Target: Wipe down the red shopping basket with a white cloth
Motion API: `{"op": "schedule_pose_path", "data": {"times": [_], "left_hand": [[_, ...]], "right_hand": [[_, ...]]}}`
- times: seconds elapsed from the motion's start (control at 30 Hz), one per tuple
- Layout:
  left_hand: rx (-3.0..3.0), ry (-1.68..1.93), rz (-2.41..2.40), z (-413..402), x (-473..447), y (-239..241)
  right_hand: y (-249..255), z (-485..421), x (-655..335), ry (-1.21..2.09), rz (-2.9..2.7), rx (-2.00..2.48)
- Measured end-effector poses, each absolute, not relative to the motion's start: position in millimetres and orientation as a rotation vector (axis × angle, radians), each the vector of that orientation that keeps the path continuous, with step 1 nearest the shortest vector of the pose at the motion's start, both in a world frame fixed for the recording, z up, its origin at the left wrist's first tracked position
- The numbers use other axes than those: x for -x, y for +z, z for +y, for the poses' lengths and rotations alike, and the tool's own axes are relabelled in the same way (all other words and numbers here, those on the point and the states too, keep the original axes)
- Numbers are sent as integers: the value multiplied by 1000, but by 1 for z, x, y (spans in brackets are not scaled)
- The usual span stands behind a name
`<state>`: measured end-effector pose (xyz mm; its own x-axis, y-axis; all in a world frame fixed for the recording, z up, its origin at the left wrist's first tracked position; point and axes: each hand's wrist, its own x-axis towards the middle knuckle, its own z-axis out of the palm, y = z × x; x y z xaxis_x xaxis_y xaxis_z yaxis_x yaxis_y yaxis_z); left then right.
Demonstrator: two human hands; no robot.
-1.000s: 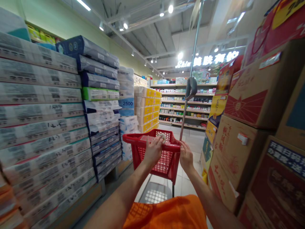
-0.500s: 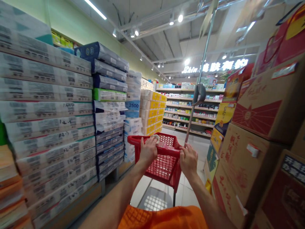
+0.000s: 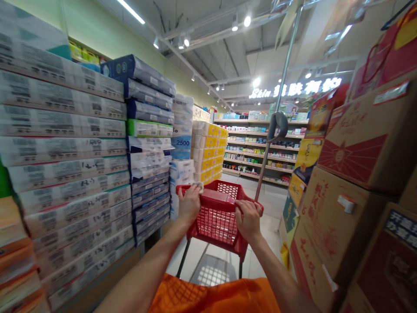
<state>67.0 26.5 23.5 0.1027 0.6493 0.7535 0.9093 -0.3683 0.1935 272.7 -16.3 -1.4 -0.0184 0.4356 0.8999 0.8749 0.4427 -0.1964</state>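
A red plastic shopping cart stands right in front of me, its basket a mesh of holes. My left hand is closed at the left part of the cart's handle, with a small white wad, cloth-like, showing at its fingertips against the bar. My right hand has its fingers curled over the handle near the right end. Beside that hand rises a metal pole at the cart's right side, with a grey loop-shaped piece on it.
Stacked packs of paper goods line the left side, with dark blue packs and yellow-and-white packs farther along. Cardboard cartons are piled close on the right. Shelves of small goods cross the far end. Tiled floor runs between.
Both hands have shifted left along the handle, the left one with the white wad. More of the handle's right end now shows beyond my right hand. The surroundings look nearly the same.
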Motion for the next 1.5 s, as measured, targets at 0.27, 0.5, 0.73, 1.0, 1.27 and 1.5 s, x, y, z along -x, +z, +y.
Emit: {"op": "schedule_pose_path", "data": {"times": [0.27,0.5,0.73,1.0,1.27,1.5], "left_hand": [[2070,-1149,-1563,25,-48,21],[2151,-1201,-1484,25,-63,18],[2053,-1209,-1658,41,-38,23],[2231,-1182,-1393,28,-69,17],[1900,-1286,-1806,45,-24,19],[2248,-1158,-1350,26,-66,16]], "right_hand": [[-1,-19,-303,-553,-1627,1116],[0,-19,-310,-529,-1624,1113],[1,-23,-306,-515,-1651,1068],[0,-23,-307,-499,-1631,1069],[0,-24,-310,-488,-1627,1079],[3,-28,-309,-467,-1636,1100]]}}
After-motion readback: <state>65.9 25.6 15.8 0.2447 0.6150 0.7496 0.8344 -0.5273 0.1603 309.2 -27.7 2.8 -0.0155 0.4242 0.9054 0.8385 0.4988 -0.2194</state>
